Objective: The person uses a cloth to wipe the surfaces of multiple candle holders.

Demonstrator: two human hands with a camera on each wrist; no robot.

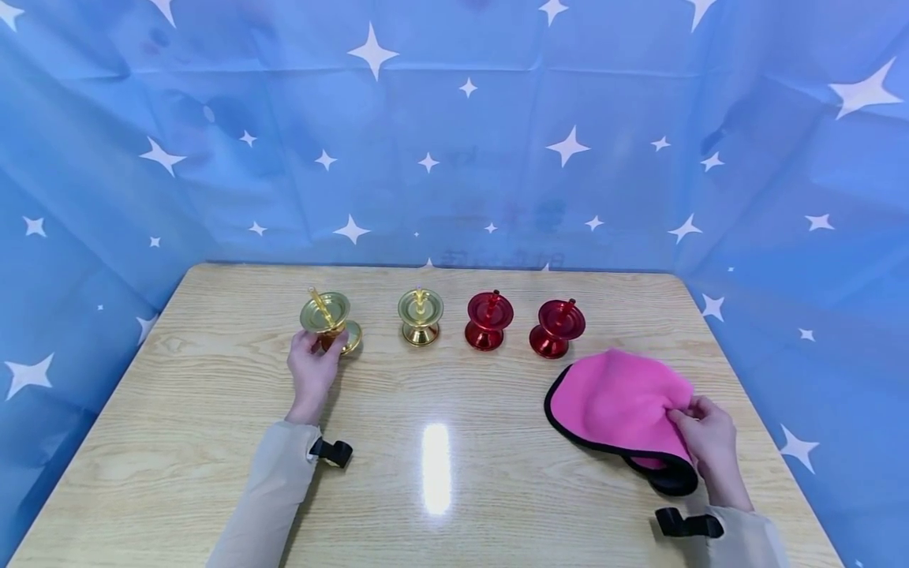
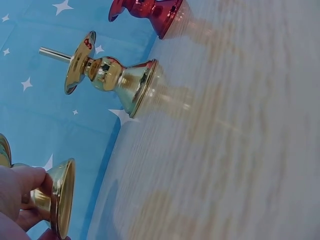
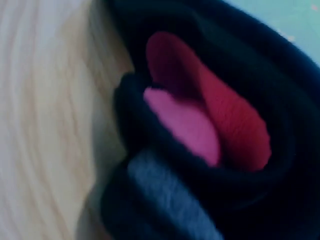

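My left hand (image 1: 316, 367) grips a gold candlestick (image 1: 327, 311) with a dished top and a thin upright rod. It is tilted, and in the left wrist view its round base (image 2: 63, 200) appears raised off the table. My fingers (image 2: 20, 192) wrap its lower stem. At the right, my right hand (image 1: 705, 435) pinches the edge of a pink cloth (image 1: 618, 398) with black trim, folded and bulging at its middle. The right wrist view shows the cloth's dark edge (image 3: 210, 182) curled around its pink surface; the hand is hidden there.
Another gold candlestick (image 1: 420, 317) stands right of my left hand. Further right are two red candlesticks, one (image 1: 489, 319) upright and the other (image 1: 557, 328) nearest the cloth. A wooden table (image 1: 177, 426) lies beneath, with a blue starry curtain (image 1: 454, 189) behind and along its sides.
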